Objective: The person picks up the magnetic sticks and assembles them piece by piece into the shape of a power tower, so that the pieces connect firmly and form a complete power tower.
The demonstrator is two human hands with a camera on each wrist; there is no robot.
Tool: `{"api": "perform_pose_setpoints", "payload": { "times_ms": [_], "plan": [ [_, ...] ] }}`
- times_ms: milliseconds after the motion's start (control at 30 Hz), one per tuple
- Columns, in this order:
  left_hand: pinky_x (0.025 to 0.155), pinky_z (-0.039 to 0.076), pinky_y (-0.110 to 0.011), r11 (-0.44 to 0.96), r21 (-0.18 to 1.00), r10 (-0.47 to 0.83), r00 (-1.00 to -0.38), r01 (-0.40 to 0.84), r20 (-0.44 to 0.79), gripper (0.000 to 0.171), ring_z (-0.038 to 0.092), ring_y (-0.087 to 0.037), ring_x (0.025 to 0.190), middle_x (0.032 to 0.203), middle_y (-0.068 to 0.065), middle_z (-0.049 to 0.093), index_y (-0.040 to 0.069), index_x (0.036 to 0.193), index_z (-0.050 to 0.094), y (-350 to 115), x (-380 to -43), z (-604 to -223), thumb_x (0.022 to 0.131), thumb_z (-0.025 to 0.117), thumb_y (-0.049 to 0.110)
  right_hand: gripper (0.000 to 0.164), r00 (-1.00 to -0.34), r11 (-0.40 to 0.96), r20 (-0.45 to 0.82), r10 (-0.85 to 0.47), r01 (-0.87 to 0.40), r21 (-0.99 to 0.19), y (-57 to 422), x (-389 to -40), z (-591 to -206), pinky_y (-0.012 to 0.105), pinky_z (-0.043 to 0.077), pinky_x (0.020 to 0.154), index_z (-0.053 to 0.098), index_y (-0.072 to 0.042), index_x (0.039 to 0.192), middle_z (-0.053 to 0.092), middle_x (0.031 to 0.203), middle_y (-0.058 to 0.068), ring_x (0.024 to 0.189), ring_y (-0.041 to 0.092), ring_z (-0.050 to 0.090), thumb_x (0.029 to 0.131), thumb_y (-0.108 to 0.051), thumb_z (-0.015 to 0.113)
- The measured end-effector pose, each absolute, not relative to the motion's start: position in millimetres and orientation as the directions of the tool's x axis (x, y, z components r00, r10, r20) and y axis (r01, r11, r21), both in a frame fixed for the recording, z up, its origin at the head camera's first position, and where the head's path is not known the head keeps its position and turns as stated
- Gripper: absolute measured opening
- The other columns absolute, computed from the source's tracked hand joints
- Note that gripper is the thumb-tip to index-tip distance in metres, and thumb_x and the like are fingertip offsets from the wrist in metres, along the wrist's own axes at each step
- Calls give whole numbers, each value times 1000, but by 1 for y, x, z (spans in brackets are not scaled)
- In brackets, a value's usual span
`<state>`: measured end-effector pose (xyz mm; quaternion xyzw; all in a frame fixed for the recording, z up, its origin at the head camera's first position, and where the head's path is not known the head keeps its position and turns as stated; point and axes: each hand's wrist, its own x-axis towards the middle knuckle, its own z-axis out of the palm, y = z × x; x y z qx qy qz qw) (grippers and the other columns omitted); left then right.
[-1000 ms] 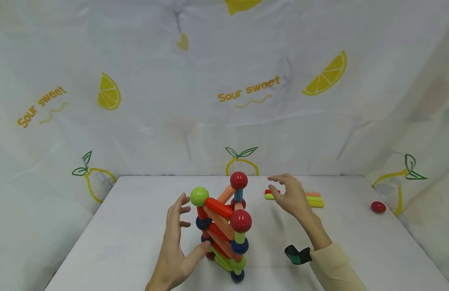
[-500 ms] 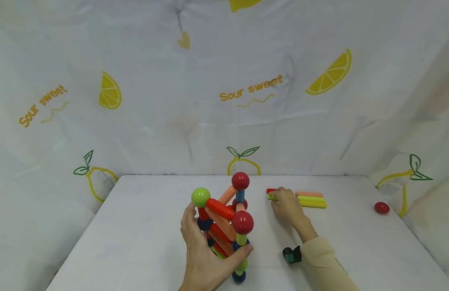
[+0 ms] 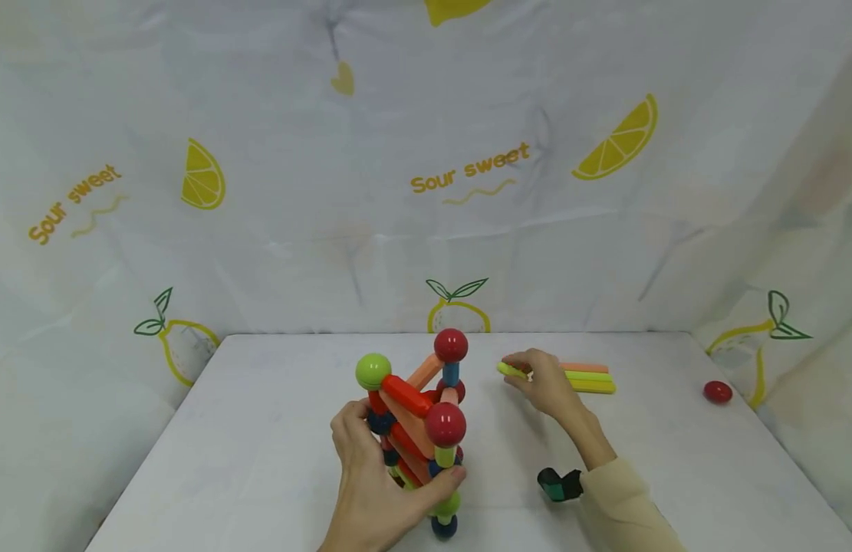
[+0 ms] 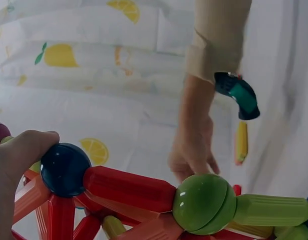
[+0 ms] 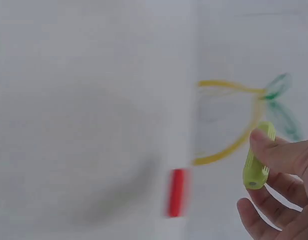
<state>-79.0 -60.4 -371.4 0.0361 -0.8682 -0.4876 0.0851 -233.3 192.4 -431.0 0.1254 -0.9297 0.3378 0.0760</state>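
A tower of magnetic rods and balls [image 3: 406, 396] stands on the table, built from red, salmon, green and blue parts. My left hand [image 3: 380, 475] grips it from the left, thumb on the near side and fingers behind the left edge. In the left wrist view the thumb touches a dark blue ball [image 4: 65, 170]. To the right of the tower, my right hand [image 3: 546, 383] pinches a short light green magnetic rod [image 5: 259, 160] between thumb and fingers, raised off the table. A red rod [image 5: 177, 192] lies on the table near it in the right wrist view.
Beyond the right hand, salmon, green and yellow rods [image 3: 590, 377] lie side by side. A red ball [image 3: 718, 392] sits near the table's right edge. The white table [image 3: 260, 445] ends at a lemon-printed cloth [image 3: 294, 192].
My left hand has moved right and taken hold of the tower. My right hand went down to the short rods, picked up the light green one and lifted it slightly.
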Motion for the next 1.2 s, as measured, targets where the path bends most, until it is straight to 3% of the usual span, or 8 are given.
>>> {"api": "perform_pose_setpoints", "payload": {
  "times_ms": [167, 267, 400, 467, 733, 900, 1200],
  "plan": [
    [100, 53, -55, 543, 840, -90, -993, 17, 78, 110, 37, -22, 134, 143, -1, 28, 17, 145, 29, -69, -81, -368, 65, 90, 60, 33, -859, 612, 464, -216, -489, -621, 188, -216, -369, 47, 62, 85, 72, 1, 120, 73, 108, 18, 96, 31, 70, 88, 1, 76],
    [99, 53, -54, 526, 849, -44, -995, 49, 84, 107, 38, -23, 134, 143, 0, 31, 19, 145, 30, -75, -83, -367, 65, 91, 57, 37, -781, 570, 577, -240, -594, -568, 183, -200, -332, 33, 62, 88, 72, -4, 124, 74, 111, 11, 99, 23, 70, 87, 0, 77],
    [103, 48, -51, 481, 873, 18, -996, 82, 84, 106, 37, -20, 136, 143, 4, 36, 22, 146, 29, -81, -85, -368, 66, 92, 51, 41, -673, 514, 683, -284, -708, -484, 173, -176, -296, 12, 53, 86, 73, -10, 125, 75, 110, 3, 98, 9, 66, 86, 2, 77],
    [104, 45, -49, 458, 881, 58, -993, 116, 101, 105, 38, -18, 135, 143, 5, 40, 22, 147, 29, -85, -87, -370, 67, 91, 48, 43, -627, 463, 713, -315, -757, -462, 168, -164, -284, 11, 52, 85, 73, -9, 124, 74, 109, 2, 97, 6, 64, 84, 5, 78],
    [96, 54, -36, 375, 849, 301, -915, 372, 268, 92, 46, -18, 128, 145, 6, 46, 31, 153, 33, -100, -98, -379, 77, 85, 40, 47, -495, 261, 731, -470, -869, -420, 156, -132, -264, 16, 55, 83, 75, -8, 120, 72, 109, 3, 96, 8, 66, 77, 7, 83],
    [96, 54, -37, 330, 856, 357, -892, 398, 277, 93, 43, -18, 129, 149, 3, 38, 35, 156, 31, -103, -102, -382, 79, 83, 35, 43, -421, 129, 672, -609, -889, -439, 154, -128, -266, 17, 55, 72, 72, -9, 124, 68, 111, 2, 91, 7, 63, 83, 4, 80],
    [98, 49, -45, 256, 872, 432, -856, 418, 284, 87, 42, -15, 131, 152, 4, 39, 31, 157, 35, -107, -106, -381, 81, 77, 26, 43, -367, 109, 580, -728, -896, -430, 157, -125, -269, 12, 55, 72, 72, -14, 127, 66, 110, -4, 91, 3, 62, 87, 0, 77]
  ]
}}
